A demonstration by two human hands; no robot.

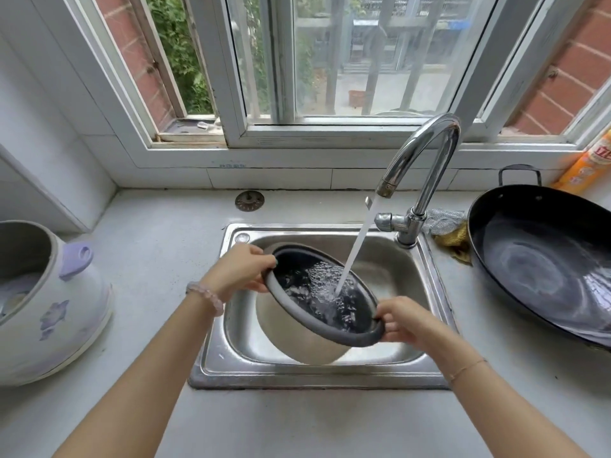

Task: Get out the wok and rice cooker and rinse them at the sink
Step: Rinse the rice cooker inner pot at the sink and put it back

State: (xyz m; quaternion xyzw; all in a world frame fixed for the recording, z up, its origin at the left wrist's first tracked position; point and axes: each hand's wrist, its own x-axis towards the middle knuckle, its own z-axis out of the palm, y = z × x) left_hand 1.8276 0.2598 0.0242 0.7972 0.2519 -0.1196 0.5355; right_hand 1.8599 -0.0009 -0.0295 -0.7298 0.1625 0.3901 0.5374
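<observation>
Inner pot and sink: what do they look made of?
Inner pot: seemingly metal, with a matte silver-grey outside and a dark, likely non-stick lining inside. Sink: stainless steel by its look, brushed and shiny, with soft reflections on the walls.

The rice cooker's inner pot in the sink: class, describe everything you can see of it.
The inner pot is a round metal bowl, silvery outside with a dark lining and a thick grey rim. It is held tilted over the sink, its mouth facing up and toward the tap. The water stream falls into it, bubbling in the pooled water. The left hand grips the far-left rim and the right hand the near-right rim.
</observation>
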